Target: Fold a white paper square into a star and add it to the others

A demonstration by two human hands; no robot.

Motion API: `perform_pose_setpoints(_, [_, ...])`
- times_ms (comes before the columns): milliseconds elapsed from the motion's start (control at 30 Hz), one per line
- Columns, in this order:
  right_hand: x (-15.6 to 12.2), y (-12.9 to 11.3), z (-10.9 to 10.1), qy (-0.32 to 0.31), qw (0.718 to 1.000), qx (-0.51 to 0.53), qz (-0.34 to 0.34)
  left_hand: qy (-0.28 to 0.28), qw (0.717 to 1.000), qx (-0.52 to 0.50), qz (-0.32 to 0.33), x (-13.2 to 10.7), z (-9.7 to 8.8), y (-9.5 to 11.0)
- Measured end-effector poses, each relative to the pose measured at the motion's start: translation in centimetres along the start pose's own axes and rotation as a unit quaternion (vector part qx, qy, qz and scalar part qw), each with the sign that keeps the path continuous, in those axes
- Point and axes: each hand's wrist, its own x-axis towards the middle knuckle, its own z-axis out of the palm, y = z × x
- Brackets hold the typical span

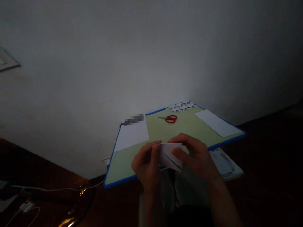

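Note:
My left hand [146,162] and my right hand [195,154] both pinch a small folded white paper [170,156], held in the air just above the near edge of a green board with a blue rim [118,183]. The fingers of both hands are closed on the paper's sides. A dark crease line runs across the paper. Red-handled scissors [170,119] lie on the board beyond my hands. A cluster of several small folded white paper shapes [182,106] sits at the board's far edge.
Two white sheets lie on the board, one at the left [132,134] and one at the right [217,123]. A pale wall [142,56] rises behind. White cables [42,189] run over the dark surface at lower left. A pale object [224,164] sits under the board's right side.

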Motion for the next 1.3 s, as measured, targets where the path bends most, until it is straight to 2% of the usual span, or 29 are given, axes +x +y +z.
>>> perform_pose_setpoints(100, [0.1,0.0,1.0,0.015,0.995,0.076,0.061,-0.015,1.0,-0.021,-0.014,0.0,-0.1,-0.1])
perform_pose_setpoints(200, [0.2,0.1,1.4,0.077,0.98,0.149,0.109,-0.067,0.994,-0.077,-0.044,0.1,-0.4,0.1])
perform_pose_setpoints(300, [0.3,0.5,1.2,0.118,0.98,0.113,0.111,-0.124,0.981,-0.126,-0.085,0.3,-0.5,0.4])
perform_pose_setpoints(367, [0.2,0.8,0.7,0.104,0.985,0.08,0.111,-0.14,0.976,-0.129,-0.104,0.4,-0.5,0.4])
perform_pose_setpoints(467, [0.0,0.9,0.0,0.028,0.992,0.077,0.098,-0.123,0.979,-0.115,-0.116,0.5,-0.4,0.3])
perform_pose_setpoints(567, [-0.3,0.9,-0.5,-0.042,0.998,0.013,0.048,-0.1,0.984,-0.111,-0.1,0.5,-0.2,0.2])
perform_pose_setpoints(633, [-0.4,0.9,-0.6,-0.053,0.997,-0.056,0.016,-0.096,0.985,-0.111,-0.088,0.5,-0.1,0.3])
perform_pose_setpoints(767, [0.0,0.3,-0.4,-0.037,0.995,-0.088,-0.003,-0.113,0.985,-0.115,-0.068,0.4,0.0,0.4])
perform_pose_setpoints(933, [0.2,-0.3,-0.4,-0.024,0.997,-0.073,0.021,-0.133,0.986,-0.09,-0.034,0.5,0.0,0.1])
perform_pose_setpoints(1133, [0.0,0.2,-0.5,-0.011,0.995,-0.077,0.058,-0.146,0.989,-0.034,0.001,0.5,-0.3,-0.5])
perform_pose_setpoints(1300, [0.3,0.3,-0.3,0.011,0.996,-0.084,-0.026,-0.155,0.985,0.029,0.077,0.6,-0.3,-0.2])
